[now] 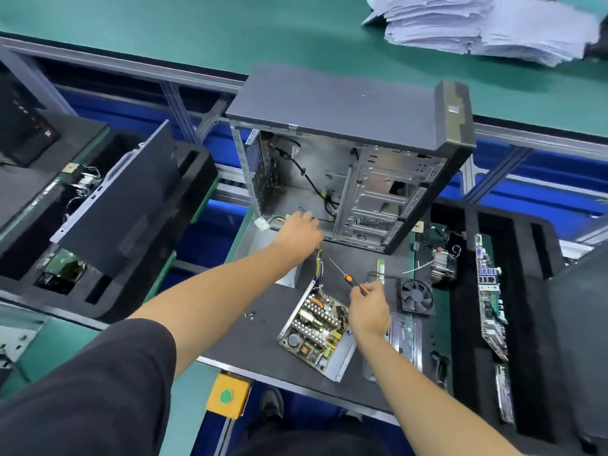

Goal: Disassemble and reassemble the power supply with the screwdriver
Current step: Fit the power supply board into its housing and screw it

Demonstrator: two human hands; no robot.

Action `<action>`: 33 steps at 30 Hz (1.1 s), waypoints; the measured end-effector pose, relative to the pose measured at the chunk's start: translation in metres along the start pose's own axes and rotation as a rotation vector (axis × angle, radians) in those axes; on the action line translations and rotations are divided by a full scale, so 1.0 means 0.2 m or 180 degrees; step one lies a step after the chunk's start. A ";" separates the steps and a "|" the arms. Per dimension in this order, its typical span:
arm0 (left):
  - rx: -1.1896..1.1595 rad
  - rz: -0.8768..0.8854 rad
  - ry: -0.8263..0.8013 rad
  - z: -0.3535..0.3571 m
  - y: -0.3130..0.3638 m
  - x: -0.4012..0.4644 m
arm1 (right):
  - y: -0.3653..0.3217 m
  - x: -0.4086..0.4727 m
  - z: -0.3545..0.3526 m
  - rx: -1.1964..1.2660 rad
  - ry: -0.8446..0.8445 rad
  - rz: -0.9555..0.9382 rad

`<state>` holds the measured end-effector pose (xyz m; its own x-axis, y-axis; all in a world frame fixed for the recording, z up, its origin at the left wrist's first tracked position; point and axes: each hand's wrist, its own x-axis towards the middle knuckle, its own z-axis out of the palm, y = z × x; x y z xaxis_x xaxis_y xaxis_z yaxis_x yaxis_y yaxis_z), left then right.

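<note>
Beside the opened power supply [315,327], the right hand [368,311] gripped the screwdriver [348,278] ready, tip raised; beyond it, the left hand [301,233] gathered its cable bundle [318,264] aside, grip hidden.

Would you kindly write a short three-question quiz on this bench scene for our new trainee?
1. True or false: the power supply lies with its cover off.
2. Which hand holds the screwdriver? A) left hand B) right hand
3. Fill in: the black ____ lies to the right of the right hand.

Key: 1 true; 2 B; 3 fan.
</note>
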<state>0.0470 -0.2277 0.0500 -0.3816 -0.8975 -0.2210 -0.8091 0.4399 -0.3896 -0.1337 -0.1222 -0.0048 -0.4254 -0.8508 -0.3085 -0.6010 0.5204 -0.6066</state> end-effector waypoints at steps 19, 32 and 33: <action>-0.1328 0.0218 0.0797 0.11 -0.06 -0.01 | 0.03 0.00 0.05 -0.0128 0.0290 -0.0079; -0.4200 -0.2256 0.0326 0.24 0.26 -0.45 | 0.05 0.02 0.07 0.0221 0.0229 -0.0039; -0.4374 -0.2092 0.0098 0.23 0.31 -0.47 | 0.04 0.02 0.07 0.0215 0.0231 -0.0033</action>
<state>0.0529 -0.1141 0.0058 0.2056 -0.9247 -0.3204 -0.6027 -0.3776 0.7030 -0.1306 -0.1221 -0.0213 -0.4689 -0.8473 -0.2495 -0.5597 0.5036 -0.6582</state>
